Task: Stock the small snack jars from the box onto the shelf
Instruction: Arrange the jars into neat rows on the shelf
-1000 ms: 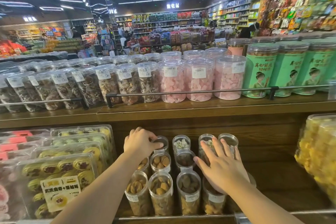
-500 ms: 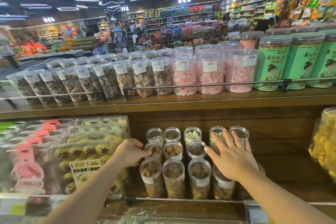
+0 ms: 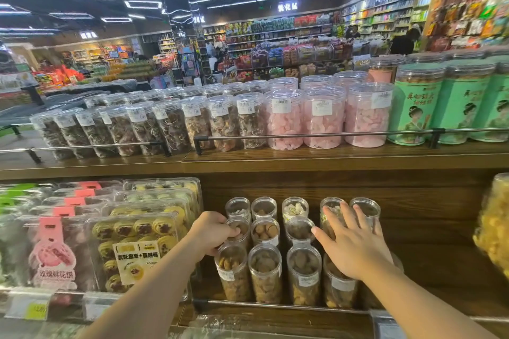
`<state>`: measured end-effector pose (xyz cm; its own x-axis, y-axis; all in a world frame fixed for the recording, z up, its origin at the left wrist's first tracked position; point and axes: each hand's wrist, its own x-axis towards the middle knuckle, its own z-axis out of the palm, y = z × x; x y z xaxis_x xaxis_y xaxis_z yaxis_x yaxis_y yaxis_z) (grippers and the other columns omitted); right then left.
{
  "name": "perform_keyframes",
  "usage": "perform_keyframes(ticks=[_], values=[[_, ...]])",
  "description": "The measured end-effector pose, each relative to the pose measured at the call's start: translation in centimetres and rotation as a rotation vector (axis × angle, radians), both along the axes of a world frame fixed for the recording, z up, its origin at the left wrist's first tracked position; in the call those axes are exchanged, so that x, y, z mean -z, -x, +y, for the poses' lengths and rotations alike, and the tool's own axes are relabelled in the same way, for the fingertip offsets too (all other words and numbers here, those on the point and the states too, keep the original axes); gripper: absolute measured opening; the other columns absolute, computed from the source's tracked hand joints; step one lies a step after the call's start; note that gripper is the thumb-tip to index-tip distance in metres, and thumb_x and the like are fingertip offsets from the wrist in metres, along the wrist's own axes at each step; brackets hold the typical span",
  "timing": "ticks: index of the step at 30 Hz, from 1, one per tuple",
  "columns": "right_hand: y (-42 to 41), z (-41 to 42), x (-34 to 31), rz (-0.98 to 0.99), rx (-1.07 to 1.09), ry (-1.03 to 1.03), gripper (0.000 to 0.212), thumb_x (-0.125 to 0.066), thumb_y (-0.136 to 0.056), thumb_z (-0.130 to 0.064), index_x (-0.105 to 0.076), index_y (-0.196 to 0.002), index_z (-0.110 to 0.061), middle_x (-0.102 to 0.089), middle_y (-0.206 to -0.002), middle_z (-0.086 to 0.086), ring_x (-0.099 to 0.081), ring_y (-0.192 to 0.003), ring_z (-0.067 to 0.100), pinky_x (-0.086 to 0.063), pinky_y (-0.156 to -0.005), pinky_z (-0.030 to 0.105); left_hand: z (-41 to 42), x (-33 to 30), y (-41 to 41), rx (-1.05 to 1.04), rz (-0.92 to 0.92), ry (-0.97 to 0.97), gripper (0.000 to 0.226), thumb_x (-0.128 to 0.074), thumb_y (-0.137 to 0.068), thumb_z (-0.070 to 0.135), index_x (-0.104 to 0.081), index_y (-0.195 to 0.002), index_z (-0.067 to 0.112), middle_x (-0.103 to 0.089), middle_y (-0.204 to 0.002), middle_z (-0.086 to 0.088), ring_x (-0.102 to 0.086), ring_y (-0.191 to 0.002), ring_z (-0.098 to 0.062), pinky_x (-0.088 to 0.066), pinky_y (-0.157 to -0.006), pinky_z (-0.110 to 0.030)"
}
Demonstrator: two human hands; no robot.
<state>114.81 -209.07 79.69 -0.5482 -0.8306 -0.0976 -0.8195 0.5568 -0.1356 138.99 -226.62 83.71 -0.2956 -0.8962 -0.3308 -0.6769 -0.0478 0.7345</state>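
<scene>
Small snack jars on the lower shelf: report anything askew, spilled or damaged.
Nothing stands out. The small snack jars stand upright and lidded in rows behind the rail. The left hand holds one; the right hand rests flat on others.

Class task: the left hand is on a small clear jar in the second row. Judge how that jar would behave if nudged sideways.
The small jar looks tall for its base, so probably tippy. Smooth clear plastic suggests it may slip under the left hand. Neighbouring jars stand close and would likely stop it.
</scene>
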Motion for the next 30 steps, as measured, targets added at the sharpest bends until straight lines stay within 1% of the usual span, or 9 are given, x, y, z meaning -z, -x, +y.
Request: perform_keyframes(ticks=[6,11,15,17,19,21,23,25,30], values=[[-0.1,0.0,0.0,-0.008,0.001,0.013,0.078,-0.001,-0.091,-0.079,0.008,-0.16,-0.043,0.017,-0.169,-0.001,0.021,-0.154,0.026,0.005,-0.123,0.058,-0.3,0.7,-0.4,-0.04,-0.089,0.12,0.029,-0.081,-0.084,0.038,-0.072,-0.086,0.011,-0.075,-0.087,-0.006,-0.072,-0.083,-0.02,-0.063,-0.066,-0.035],[0.0,0.2,0.0,-0.006,-0.002,0.017,0.078,-0.001,-0.092,-0.078,0.008,-0.16,-0.042,0.017,-0.169,-0.001,0.021,-0.154,0.027,0.006,-0.123,0.058,-0.7,1.0,-0.6,-0.051,-0.213,0.159,0.042,-0.074,-0.086,0.05,-0.077,-0.085,0.008,-0.076,-0.078,-0.007,-0.074,-0.074,-0.02,-0.064,-0.065,-0.036],[0.0,0.2,0.0,-0.012,0.0,0.023,0.078,-0.002,-0.092,-0.079,0.008,-0.16,-0.043,0.017,-0.169,-0.002,0.02,-0.154,0.026,0.005,-0.123,0.059,-0.1,1.4,-1.5,-0.005,-0.149,0.174,0.046,-0.064,-0.092,0.054,-0.074,-0.084,0.01,-0.075,-0.073,-0.008,-0.075,-0.073,-0.022,-0.064,-0.066,-0.04],[0.0,0.1,-0.1,-0.015,0.0,0.024,0.078,-0.001,-0.092,-0.079,0.007,-0.16,-0.043,0.017,-0.169,-0.002,0.02,-0.154,0.026,0.004,-0.123,0.059,0.6,1.7,-2.6,-0.007,-0.051,0.088,0.045,-0.069,-0.09,0.052,-0.068,-0.096,0.007,-0.074,-0.091,-0.012,-0.073,-0.085,-0.023,-0.064,-0.066,-0.039],[0.0,0.1,-0.1,-0.017,-0.001,0.022,0.078,-0.001,-0.092,-0.079,0.007,-0.16,-0.043,0.016,-0.169,-0.002,0.02,-0.154,0.026,0.004,-0.123,0.06,1.8,1.9,-4.0,-0.011,0.041,-0.043,0.047,-0.076,-0.085,0.049,-0.061,-0.115,0.016,-0.069,-0.112,-0.006,-0.068,-0.101,-0.02,-0.061,-0.066,-0.033],[0.0,0.0,0.0,-0.016,0.001,0.02,0.077,-0.001,-0.091,-0.08,0.007,-0.159,-0.044,0.016,-0.169,-0.002,0.02,-0.154,0.026,0.004,-0.123,0.06,2.6,2.2,-5.0,0.019,0.105,-0.118,0.053,-0.079,-0.083,0.046,-0.064,-0.124,0.017,-0.068,-0.12,-0.001,-0.066,-0.109,-0.017,-0.062,-0.074,-0.034],[0.0,0.1,0.1,-0.015,0.005,0.018,0.077,-0.001,-0.091,-0.08,0.006,-0.159,-0.045,0.016,-0.17,-0.002,0.02,-0.154,0.026,0.005,-0.123,0.059,3.5,1.9,-5.4,0.069,0.111,-0.1,0.036,-0.078,-0.086,0.039,-0.07,-0.115,0.02,-0.071,-0.116,0.001,-0.067,-0.108,-0.015,-0.062,-0.083,-0.036],[0.0,0.1,0.1,-0.013,0.008,0.017,0.077,-0.001,-0.091,-0.08,0.006,-0.16,-0.045,0.015,-0.17,-0.002,0.019,-0.154,0.026,0.005,-0.123,0.059,4.0,1.7,-5.3,0.079,0.081,-0.034,0.02,-0.075,-0.089,0.034,-0.072,-0.105,0.022,-0.072,-0.11,0.0,-0.068,-0.103,-0.015,-0.061,-0.085,-0.035],[-0.1,0.2,-0.2,0.0,-0.001,0.015,0.078,0.0,-0.09,-0.079,0.005,-0.16,-0.044,0.014,-0.17,-0.001,0.018,-0.155,0.027,0.003,-0.123,0.06,4.4,1.4,-5.0,0.129,-0.073,0.096,0.019,-0.066,-0.095,0.039,-0.064,-0.113,0.033,-0.075,-0.096,-0.001,-0.073,-0.09,-0.018,-0.063,-0.079,-0.038]])
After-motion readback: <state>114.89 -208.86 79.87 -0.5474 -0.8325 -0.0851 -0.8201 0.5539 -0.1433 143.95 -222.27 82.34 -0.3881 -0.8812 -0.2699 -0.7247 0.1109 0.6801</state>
